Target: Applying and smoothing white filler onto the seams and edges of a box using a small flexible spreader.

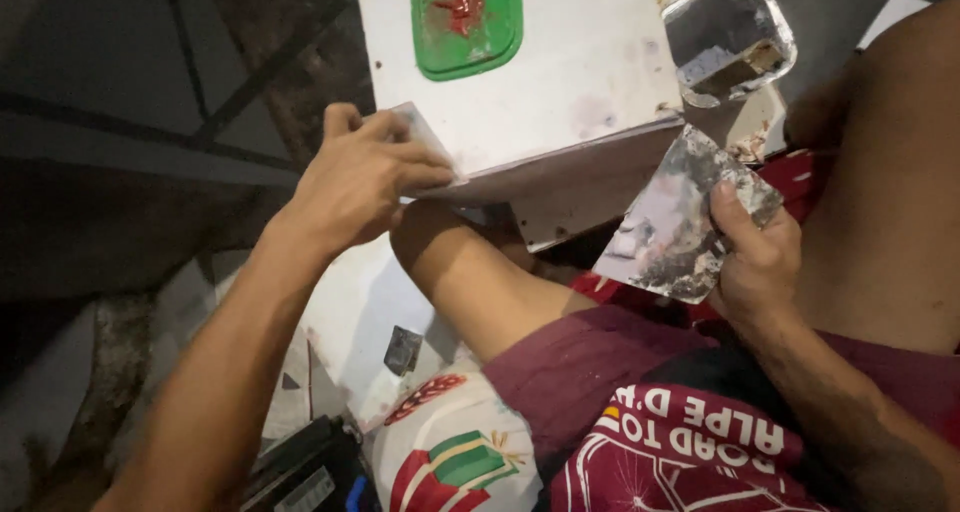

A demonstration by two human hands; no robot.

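Head view, near to far. Lap in dark red shorts (640, 412); printed sack (450, 462) and black case (300, 472) on floor at lower left, not touched.

Right hand (755, 262) closed on smeared scraper (680, 217): thumb on top face, fingers behind, blade angled up and left toward board edge. Caked with grey putty, so looks like a loaded working tool, held flat for a spreading pass.

Left hand (355, 177) clamped on near-left corner of white board (560, 62), thumb on top, fingers over a small pale scrap (425, 132) at that corner. Can't tell if scrap is a second blade or a paper. Grip reads as bracing: keeps board from sliding while the other hand works.

Board propped across raised knee (440, 242), tilted toward body, near edge facing scraper. Knee as stand puts edge within reach.

Far end on board: green lid (465, 17) with a red paste blob, probably hardener or pigment kept apart. Foil tub (730, 37) at right corner, grey filler inside, just above scraper for short reloads.

Dark floor (120, 102) beyond.
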